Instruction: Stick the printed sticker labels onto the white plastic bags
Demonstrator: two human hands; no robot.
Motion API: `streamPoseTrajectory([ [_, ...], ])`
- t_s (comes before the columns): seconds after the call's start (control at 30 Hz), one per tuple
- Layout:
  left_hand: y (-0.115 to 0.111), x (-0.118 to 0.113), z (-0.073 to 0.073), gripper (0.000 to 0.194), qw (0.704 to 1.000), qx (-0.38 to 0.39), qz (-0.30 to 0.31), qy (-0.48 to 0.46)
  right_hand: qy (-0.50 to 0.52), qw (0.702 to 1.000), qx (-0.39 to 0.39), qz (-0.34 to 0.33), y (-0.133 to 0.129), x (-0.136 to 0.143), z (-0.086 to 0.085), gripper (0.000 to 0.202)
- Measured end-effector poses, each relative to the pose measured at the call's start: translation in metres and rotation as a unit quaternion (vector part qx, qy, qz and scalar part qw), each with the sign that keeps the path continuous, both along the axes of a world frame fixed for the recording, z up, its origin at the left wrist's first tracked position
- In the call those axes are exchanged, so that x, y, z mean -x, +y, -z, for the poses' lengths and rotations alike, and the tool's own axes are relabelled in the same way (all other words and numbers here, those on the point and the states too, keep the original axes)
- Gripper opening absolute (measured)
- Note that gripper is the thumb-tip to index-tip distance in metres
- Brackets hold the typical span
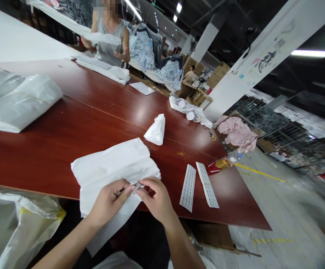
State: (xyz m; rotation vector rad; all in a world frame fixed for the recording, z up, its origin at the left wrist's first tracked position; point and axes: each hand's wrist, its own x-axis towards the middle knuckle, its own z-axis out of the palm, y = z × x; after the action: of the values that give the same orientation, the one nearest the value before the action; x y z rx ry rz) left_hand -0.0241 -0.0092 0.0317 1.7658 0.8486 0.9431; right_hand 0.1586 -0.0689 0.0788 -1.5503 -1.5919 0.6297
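Between my two hands is a small white label strip with black print (pixel 136 187), pinched at both ends. My left hand (pixel 113 198) grips its left end between thumb and forefinger. The other end is in the closed fingertips of my right hand (pixel 156 196). Beneath both hands lies a stack of white plastic bags (pixel 109 162), partly hanging over the table's near edge. To the right are two sheets of printed labels, a left one (pixel 188 188) and a right one (pixel 207 185), lying flat on the table.
On the dark red table (pixel 103 116) stand a bunched white bag (pixel 156 130) and a large folded plastic bundle (pixel 19 99). Yellow-handled scissors (pixel 212 137), a red-yellow packet (pixel 221 164) and rubber bands (pixel 180 153) lie rightward. Across the table, a person (pixel 110 37) holds something white.
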Motion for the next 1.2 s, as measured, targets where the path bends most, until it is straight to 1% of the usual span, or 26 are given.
streamPoseTrajectory([
  [0.07, -0.003, -0.002, 0.002, 0.036, 0.999, -0.018, -0.022, 0.017, -0.051, 0.996, -0.067, 0.022, -0.005, 0.005, -0.001, 0.013],
  [0.1, -0.003, -0.003, 0.002, 0.037, 0.999, -0.018, -0.036, 0.024, -0.072, 0.994, -0.084, 0.024, -0.008, 0.007, -0.001, 0.010],
  [0.13, -0.003, -0.005, 0.003, 0.038, 0.998, -0.015, -0.050, 0.032, -0.081, 0.992, -0.090, 0.017, -0.012, 0.008, -0.002, 0.008],
  [0.2, -0.001, -0.007, 0.006, 0.038, 0.996, -0.020, -0.065, 0.049, -0.056, 0.995, -0.078, -0.003, -0.020, 0.004, -0.005, 0.005],
  [0.23, 0.002, -0.009, 0.007, 0.036, 0.996, -0.042, -0.056, 0.056, -0.030, 0.997, -0.066, -0.002, -0.022, -0.002, -0.007, 0.003],
  [0.27, 0.004, -0.012, 0.010, 0.033, 0.994, -0.081, -0.032, 0.063, -0.005, 0.999, -0.052, 0.013, -0.021, -0.011, -0.009, 0.004],
  [0.3, 0.006, -0.014, 0.012, 0.030, 0.989, -0.130, 0.001, 0.071, 0.018, 0.998, -0.040, 0.046, -0.018, -0.022, -0.011, 0.007],
  [0.37, 0.008, -0.020, 0.019, 0.024, 0.969, -0.224, 0.067, 0.084, 0.047, 0.989, -0.020, 0.135, -0.004, -0.048, -0.010, 0.017],
  [0.4, 0.008, -0.022, 0.023, 0.022, 0.958, -0.257, 0.085, 0.090, 0.055, 0.984, -0.008, 0.172, 0.005, -0.060, -0.008, 0.022],
  [0.43, 0.007, -0.024, 0.026, 0.021, 0.952, -0.277, 0.091, 0.097, 0.058, 0.979, 0.008, 0.193, 0.014, -0.071, -0.005, 0.026],
  [0.47, 0.006, -0.026, 0.029, 0.020, 0.948, -0.288, 0.090, 0.103, 0.057, 0.978, 0.027, 0.198, 0.023, -0.079, 0.000, 0.028],
  [0.5, 0.004, -0.027, 0.032, 0.019, 0.946, -0.294, 0.086, 0.107, 0.050, 0.980, 0.048, 0.189, 0.030, -0.084, 0.006, 0.028],
  [0.57, 0.002, -0.028, 0.035, 0.019, 0.943, -0.301, 0.081, 0.113, 0.019, 0.984, 0.084, 0.154, 0.038, -0.086, 0.017, 0.025],
  [0.63, 0.001, -0.028, 0.037, 0.019, 0.942, -0.303, 0.079, 0.119, -0.040, 0.985, 0.093, 0.143, 0.040, -0.080, 0.027, 0.021],
  [0.67, 0.001, -0.028, 0.037, 0.019, 0.942, -0.303, 0.075, 0.120, -0.078, 0.981, 0.087, 0.154, 0.039, -0.076, 0.031, 0.020],
  [0.73, 0.001, -0.027, 0.037, 0.018, 0.944, -0.301, 0.065, 0.121, -0.157, 0.965, 0.062, 0.200, 0.037, -0.067, 0.034, 0.020],
  [0.77, 0.001, -0.027, 0.037, 0.018, 0.944, -0.300, 0.060, 0.120, -0.191, 0.956, 0.045, 0.217, 0.036, -0.063, 0.035, 0.024],
  [0.8, 0.001, -0.027, 0.037, 0.017, 0.945, -0.300, 0.058, 0.119, -0.217, 0.950, 0.030, 0.220, 0.036, -0.060, 0.035, 0.029],
  [0.87, 0.001, -0.026, 0.037, 0.016, 0.943, -0.303, 0.060, 0.119, -0.254, 0.948, 0.016, 0.190, 0.039, -0.054, 0.034, 0.031],
  [0.93, 0.000, -0.025, 0.037, 0.016, 0.942, -0.307, 0.066, 0.121, -0.280, 0.947, 0.030, 0.158, 0.044, -0.053, 0.033, 0.022],
  [1.0, -0.001, -0.023, 0.038, 0.017, 0.941, -0.311, 0.068, 0.118, -0.308, 0.937, 0.053, 0.159, 0.049, -0.055, 0.032, 0.017],
  [1.07, -0.002, -0.022, 0.038, 0.016, 0.941, -0.313, 0.074, 0.109, -0.348, 0.924, 0.050, 0.150, 0.053, -0.061, 0.028, 0.020],
  [1.13, -0.004, -0.022, 0.038, 0.014, 0.941, -0.313, 0.087, 0.099, -0.398, 0.912, 0.019, 0.099, 0.057, -0.066, 0.022, 0.024],
  [1.2, -0.006, -0.023, 0.036, 0.017, 0.941, -0.309, 0.100, 0.098, -0.445, 0.895, -0.016, 0.026, 0.063, -0.064, 0.013, 0.025],
])
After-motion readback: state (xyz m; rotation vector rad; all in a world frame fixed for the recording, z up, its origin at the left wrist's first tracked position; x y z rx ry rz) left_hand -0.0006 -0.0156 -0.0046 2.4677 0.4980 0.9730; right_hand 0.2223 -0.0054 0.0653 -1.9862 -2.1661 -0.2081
